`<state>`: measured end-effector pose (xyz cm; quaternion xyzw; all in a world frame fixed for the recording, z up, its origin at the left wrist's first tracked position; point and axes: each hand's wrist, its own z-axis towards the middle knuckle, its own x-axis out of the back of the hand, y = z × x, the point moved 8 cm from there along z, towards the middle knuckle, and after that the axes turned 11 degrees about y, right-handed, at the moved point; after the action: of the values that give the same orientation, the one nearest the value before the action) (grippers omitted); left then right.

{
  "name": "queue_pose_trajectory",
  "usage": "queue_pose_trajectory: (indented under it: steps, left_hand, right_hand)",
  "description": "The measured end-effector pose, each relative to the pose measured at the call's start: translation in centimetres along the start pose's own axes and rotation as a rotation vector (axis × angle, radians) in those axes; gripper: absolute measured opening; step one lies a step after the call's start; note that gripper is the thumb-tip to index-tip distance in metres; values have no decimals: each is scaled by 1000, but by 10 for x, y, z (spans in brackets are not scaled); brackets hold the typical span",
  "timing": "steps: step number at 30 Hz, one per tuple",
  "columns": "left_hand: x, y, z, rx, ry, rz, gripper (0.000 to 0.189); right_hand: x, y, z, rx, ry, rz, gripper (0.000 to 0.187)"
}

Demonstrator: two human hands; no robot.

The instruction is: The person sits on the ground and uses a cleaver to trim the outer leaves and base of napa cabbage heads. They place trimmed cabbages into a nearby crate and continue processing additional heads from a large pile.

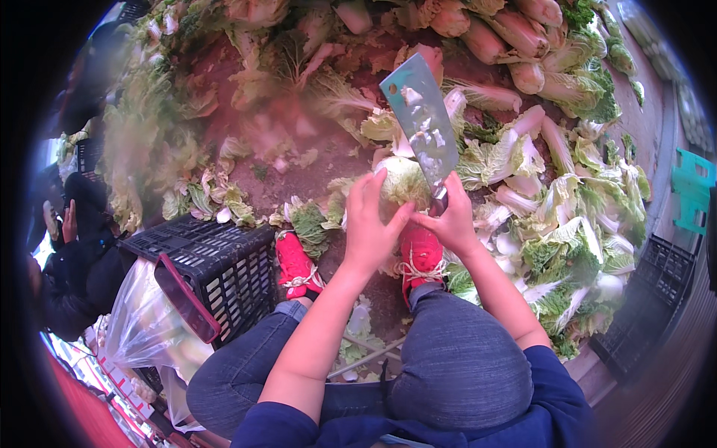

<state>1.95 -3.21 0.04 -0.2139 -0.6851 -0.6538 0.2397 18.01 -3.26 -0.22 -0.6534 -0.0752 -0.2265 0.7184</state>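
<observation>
My right hand grips the handle of a cleaver, whose wide blade points up and away, with pale cabbage bits stuck to it. Under my left hand is a napa cabbage, its pale rounded end facing away from me. The left fingers are spread along the cabbage's left side, and the left thumb nearly meets the right hand's fingers. The cabbage is held above the ground, near my right red shoe. Its lower part is hidden by the hands.
Loose cabbage leaves heap up at the right, with whole napa cabbages piled behind. A black plastic crate stands left of my legs, beside a clear plastic bag. Another person sits at the far left. A black crate lies far right.
</observation>
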Motion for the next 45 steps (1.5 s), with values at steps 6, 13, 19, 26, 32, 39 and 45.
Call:
queue_pose_trajectory:
  steps: [6,13,19,26,32,39,45]
  left_hand:
    - [2,19,21,-356,85,42,48]
    - [4,25,44,-420,86,85,31]
    - [-4,38,48,-521,1,116,23]
    - [17,-3,92,-349,207,64,12]
    - [53,-137,107,-5,366,194,28]
    - [69,-174,52,245,339,710,37]
    - [-6,-25,41,-408,-140,-50,56]
  right_hand:
    - [6,4,15,61,-13,-9,74]
    - [13,1,19,21,42,-40,67]
    - [14,-5,18,-89,171,-237,54]
    - [22,-2,12,48,134,-256,53]
    - [41,46,-8,-281,73,39,61]
    - [42,76,-19,-359,88,180,63]
    - [14,68,-6,-457,3,327,67]
